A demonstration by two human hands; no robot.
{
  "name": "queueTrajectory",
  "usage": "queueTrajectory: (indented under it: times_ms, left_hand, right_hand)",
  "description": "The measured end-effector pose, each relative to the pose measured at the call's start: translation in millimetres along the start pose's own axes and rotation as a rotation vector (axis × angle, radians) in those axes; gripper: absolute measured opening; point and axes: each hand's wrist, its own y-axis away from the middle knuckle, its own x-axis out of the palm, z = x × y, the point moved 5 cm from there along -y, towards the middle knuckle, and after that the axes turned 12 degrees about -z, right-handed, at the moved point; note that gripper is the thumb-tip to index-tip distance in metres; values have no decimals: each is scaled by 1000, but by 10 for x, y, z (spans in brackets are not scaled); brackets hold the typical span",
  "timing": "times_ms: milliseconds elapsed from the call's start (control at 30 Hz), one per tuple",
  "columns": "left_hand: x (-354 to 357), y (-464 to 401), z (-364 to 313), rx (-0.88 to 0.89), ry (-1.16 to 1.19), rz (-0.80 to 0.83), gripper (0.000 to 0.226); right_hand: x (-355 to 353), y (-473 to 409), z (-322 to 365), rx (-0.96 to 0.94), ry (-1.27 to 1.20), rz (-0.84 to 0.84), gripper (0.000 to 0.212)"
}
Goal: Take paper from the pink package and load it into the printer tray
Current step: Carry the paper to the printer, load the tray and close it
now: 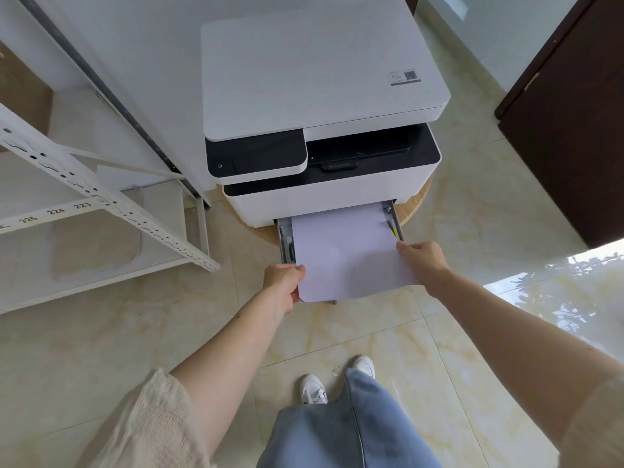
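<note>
The left hand (283, 282) and right hand (422, 260) pinch the near corners of the paper (347, 251), feeding it into the printer tray (284, 236); next, it likely needs pushing farther in, square between the guides.

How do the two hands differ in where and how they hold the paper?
The left hand grips the paper at its near left corner, fingers curled; the right hand pinches the right edge farther forward, nearer the tray. Both hold the same stack.
</note>
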Motion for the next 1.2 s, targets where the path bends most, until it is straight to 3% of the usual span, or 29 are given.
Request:
queueTrajectory:
  times_ms: [133, 233, 467, 567, 667, 900, 1000, 1200]
  left_hand:
    - [88, -112, -101, 12, 0, -54, 30]
    - [141, -168, -136, 16, 10, -75, 33]
    - [53, -80, -25, -57, 10, -84, 8]
    - [-39, -83, 37, -61, 9, -109, 7]
    - [-66, -142, 32, -14, 21, -144, 21]
    - [-38, -189, -50, 163, -67, -278, 23]
    - [-50, -172, -36, 238, -96, -294, 18]
    - [-56, -156, 37, 292, -81, -284, 10]
  right_hand:
    - [-88, -14, -97, 134, -68, 156, 15]
    - [-104, -65, -111, 119, -55, 207, 6]
    - [37, -214, -57, 64, -50, 126, 5]
    - [69, -241, -43, 44, -15, 123, 15]
    - [84, -259, 3, 38, -17, 107, 14]
    - [126, -235, 44, 70, -16, 87, 6]
    - [130, -215, -37, 142, -13, 101, 14]
    - [107, -204, -83, 190, -36, 45, 8]
